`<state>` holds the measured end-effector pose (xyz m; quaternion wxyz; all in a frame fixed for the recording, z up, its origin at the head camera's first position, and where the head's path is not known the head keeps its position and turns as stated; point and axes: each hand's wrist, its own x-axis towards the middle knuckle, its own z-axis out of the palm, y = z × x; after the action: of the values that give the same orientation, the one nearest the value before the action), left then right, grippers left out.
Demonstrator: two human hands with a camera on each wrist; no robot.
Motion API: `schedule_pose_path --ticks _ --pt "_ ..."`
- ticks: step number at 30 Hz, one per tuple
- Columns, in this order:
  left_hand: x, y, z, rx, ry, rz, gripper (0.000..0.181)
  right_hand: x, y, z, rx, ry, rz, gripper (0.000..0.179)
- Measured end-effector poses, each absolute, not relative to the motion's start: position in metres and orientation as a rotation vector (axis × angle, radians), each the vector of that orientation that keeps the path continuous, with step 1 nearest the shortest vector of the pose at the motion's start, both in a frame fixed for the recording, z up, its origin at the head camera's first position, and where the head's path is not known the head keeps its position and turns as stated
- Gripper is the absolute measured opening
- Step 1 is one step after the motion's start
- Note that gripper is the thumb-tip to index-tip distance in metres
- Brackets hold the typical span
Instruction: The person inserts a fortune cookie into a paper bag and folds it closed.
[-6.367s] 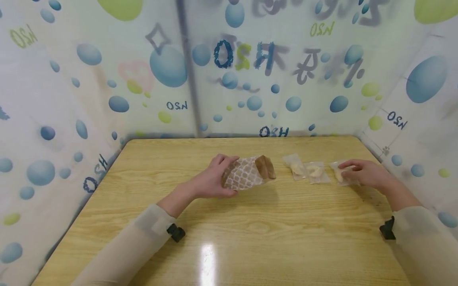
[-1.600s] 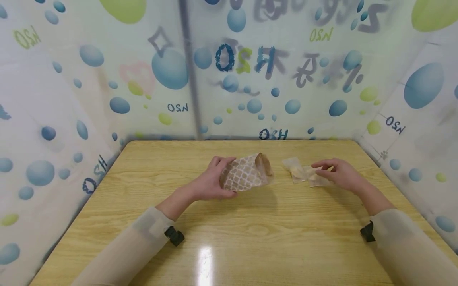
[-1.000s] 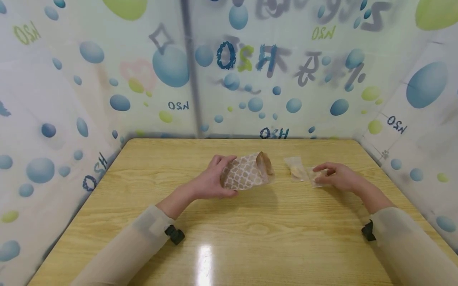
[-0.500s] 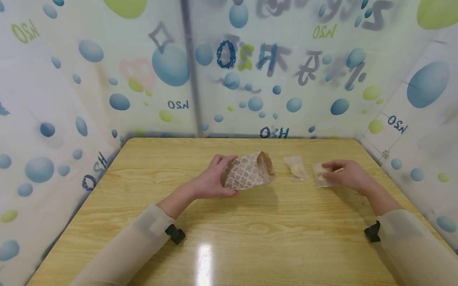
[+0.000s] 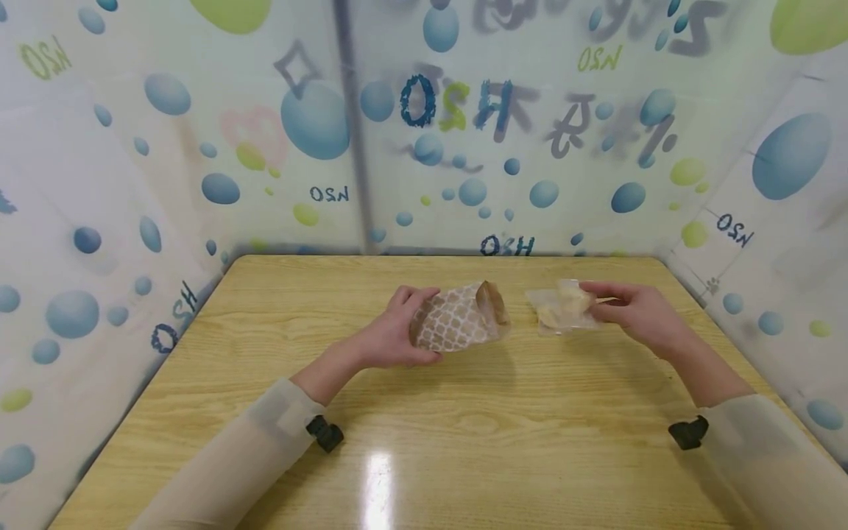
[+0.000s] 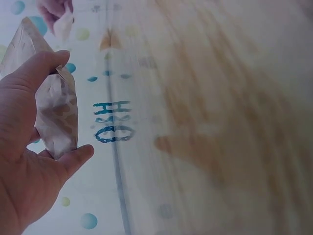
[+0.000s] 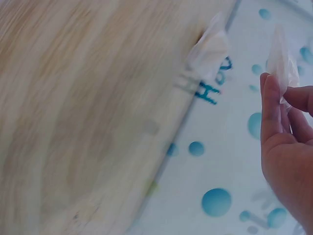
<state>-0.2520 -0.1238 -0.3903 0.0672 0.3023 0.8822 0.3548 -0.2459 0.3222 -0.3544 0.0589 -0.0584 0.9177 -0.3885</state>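
Note:
My left hand [image 5: 391, 335] grips a paper bag [image 5: 457, 320] with a white lattice pattern, thumb on the near side and fingers on the far side. The bag is tilted, its brown mouth facing right. Inside it, nothing can be made out. Thumb and fingers of my right hand [image 5: 639, 313] pinch the edge of a small clear packet [image 5: 575, 300] with pale contents, raised off the table. A second such packet [image 5: 545, 313] lies on the table, partly behind the held one. The right wrist view shows the pinched packet [image 7: 279, 58] upright at the fingertips.
The wooden table [image 5: 424, 434] has a light glare near its front. A patterned cloth wall [image 5: 424, 169] stands along the back edge and both sides. Small black devices sit at both wrists, by the sleeves.
Of three packets on the table earlier, the rightmost is gone from there. My right hand has slid the middle one rightward, then lifted it and moved left. The left hand and bag stay nearly still.

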Motion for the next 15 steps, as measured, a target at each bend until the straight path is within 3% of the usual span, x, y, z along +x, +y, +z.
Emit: schedule_pose_path --ticks 15 --pt "-0.252 -0.124 -0.390 0.903 2.661 1.055 0.109 -0.217 0.256 -0.317 -0.407 2.671 -1.368 0.052"
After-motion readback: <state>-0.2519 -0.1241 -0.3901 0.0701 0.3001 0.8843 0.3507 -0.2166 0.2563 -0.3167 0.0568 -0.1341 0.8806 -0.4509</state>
